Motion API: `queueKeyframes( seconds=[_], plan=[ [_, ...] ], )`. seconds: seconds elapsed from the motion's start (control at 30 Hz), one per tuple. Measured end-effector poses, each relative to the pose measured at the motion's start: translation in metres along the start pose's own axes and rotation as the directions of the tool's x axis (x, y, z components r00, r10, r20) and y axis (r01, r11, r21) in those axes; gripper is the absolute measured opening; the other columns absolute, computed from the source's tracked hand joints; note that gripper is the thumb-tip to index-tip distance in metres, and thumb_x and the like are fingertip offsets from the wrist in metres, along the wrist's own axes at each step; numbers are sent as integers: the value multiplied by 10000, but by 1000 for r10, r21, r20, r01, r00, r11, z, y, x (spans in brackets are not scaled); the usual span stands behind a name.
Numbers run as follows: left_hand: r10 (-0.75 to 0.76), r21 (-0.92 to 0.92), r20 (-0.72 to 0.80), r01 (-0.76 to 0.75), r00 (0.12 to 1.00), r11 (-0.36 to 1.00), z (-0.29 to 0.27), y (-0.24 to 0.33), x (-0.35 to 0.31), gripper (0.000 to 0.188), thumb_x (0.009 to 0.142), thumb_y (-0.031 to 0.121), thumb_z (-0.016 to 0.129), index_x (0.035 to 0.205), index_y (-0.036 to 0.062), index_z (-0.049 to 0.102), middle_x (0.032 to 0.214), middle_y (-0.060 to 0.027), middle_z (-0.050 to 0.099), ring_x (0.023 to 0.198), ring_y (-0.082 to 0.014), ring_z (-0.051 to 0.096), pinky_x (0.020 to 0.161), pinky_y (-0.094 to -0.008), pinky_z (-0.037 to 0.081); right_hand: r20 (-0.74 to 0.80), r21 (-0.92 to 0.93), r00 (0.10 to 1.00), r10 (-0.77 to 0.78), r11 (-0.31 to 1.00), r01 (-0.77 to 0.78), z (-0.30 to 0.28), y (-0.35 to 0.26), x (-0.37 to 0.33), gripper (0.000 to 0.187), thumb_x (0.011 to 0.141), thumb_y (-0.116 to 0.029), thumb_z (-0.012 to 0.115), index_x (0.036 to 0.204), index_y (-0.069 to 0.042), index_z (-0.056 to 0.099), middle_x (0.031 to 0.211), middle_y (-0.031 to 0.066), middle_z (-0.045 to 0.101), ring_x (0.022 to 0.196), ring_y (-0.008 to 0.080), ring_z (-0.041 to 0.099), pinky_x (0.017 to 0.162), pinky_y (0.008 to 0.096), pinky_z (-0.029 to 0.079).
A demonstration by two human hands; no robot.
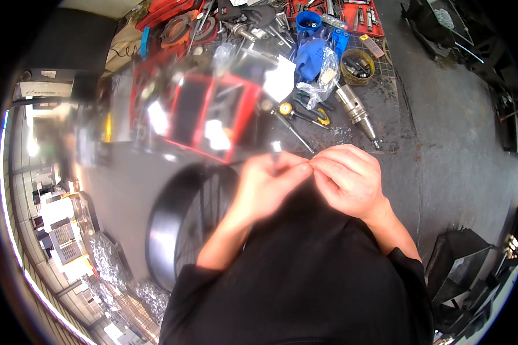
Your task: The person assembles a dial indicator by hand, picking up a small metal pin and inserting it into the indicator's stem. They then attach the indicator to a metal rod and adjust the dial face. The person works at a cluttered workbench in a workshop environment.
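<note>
Black shirt (299,276), left hand (265,181) gripping blurred silver piece (277,147), right hand (351,178) adjoining, fingers (331,167) pinched closed

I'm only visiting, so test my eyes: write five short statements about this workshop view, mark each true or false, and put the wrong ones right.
1. The bare left hand and bare right hand come together at the fingertips. True.

2. The stepped, silver metal tool holder lies nearer the person than the round yellow tub of dark parts. True.

3. The tub stands to the left of the crumpled blue cloth item. False: it stands to the right.

4. The round blue plastic cup is farther from the person than the tub. True.

5. The person's fabric sleeves are bright yellow. False: they are black.
</note>
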State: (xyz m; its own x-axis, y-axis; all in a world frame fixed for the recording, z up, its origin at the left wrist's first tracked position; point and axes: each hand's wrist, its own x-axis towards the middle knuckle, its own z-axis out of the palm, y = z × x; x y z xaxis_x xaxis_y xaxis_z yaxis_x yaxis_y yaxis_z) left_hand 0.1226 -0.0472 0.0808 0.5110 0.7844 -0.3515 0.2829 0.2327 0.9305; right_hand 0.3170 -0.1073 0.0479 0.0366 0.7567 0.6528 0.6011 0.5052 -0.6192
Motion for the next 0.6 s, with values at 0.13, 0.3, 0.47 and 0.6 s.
queueKeyframes(
  seconds=[0.13, 0.3, 0.47, 0.6],
  plan=[
    [-20, 35, -10, 20, 1000, 999, -1, 1, 1, 143, 1008, 112, 752, 1049, -24, 766, 882, 4, 724, 798, -47, 614, 692, -228, 492, -8, -22, 1000, 12, 1000, -12, 5, -1, 3, 222, 720, 25, 806, 913, -34, 715, 889, 72, 701, 761, 264, 689, 661, 343, 571],
    [19, -31, 24, -19, 1000, 999, -4, -2, 3, 198, 1045, 159, 709, 1123, -20, 743, 865, 17, 695, 761, -37, 579, 663, -220, 465, -49, 9, 997, 53, 999, -53, 13, 2, 7, 206, 732, 37, 794, 893, -42, 693, 859, 74, 690, 746, 257, 674, 644, 346, 553],
    [-111, -46, 99, 116, 989, 992, -18, -1, 6, 232, 1074, 178, 616, 1160, 2, 739, 870, 45, 679, 786, -44, 577, 693, -255, 491, -103, 275, 956, 276, 931, -240, 13, -18, 24, 145, 805, 22, 790, 917, -27, 713, 873, 67, 720, 716, 185, 665, 603, 293, 518],
    [-57, -49, 20, 57, 998, 997, -17, -8, 6, 217, 1079, 135, 558, 1146, 2, 716, 893, 19, 673, 823, -63, 581, 715, -265, 493, -191, 343, 941, 280, 917, -203, 30, -29, 39, 148, 805, 25, 791, 928, -19, 720, 861, 65, 719, 684, 157, 654, 539, 266, 490]
  ],
)
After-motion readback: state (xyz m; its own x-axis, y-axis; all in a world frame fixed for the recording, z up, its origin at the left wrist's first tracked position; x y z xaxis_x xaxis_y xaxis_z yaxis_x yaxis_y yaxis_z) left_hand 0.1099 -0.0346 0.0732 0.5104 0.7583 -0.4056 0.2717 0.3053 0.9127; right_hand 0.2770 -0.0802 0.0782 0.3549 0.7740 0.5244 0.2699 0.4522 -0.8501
